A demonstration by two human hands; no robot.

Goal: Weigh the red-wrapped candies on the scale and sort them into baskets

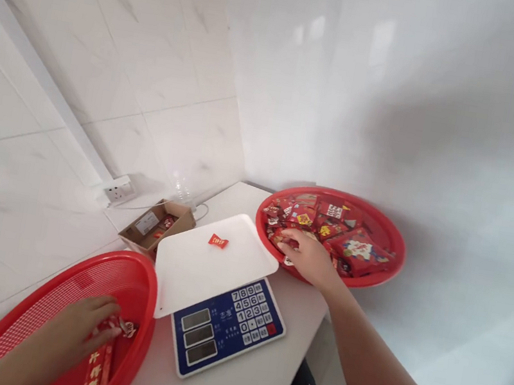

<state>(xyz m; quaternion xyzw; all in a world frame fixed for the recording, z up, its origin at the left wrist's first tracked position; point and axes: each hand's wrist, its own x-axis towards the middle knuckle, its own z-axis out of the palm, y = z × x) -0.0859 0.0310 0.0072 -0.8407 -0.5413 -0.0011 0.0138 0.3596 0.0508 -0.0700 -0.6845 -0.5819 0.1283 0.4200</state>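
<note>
My left hand point(87, 325) is inside the left red basket point(150, 293), its fingers and thumb closed around a small wrapped candy point(130, 329). Beneath that hand lies a long red packet point(94, 372) with gold characters. At the right red basket point(382, 281), my right hand point(308, 256) reaches over the near rim with curled fingers among red snack packets. What those fingers grip, if anything, is too small to make out. Between the baskets stands a digital scale point(228, 328) with a white weighing tray point(199, 268). One red wrapped candy point(218, 241) rests on the tray.
An opened cardboard box point(139, 242) with some red packets sits behind the tray, against the tiled wall. A socket point(118, 191) with a cable is on that wall. The white table point(278, 365) ends in an edge at the right, below my right forearm.
</note>
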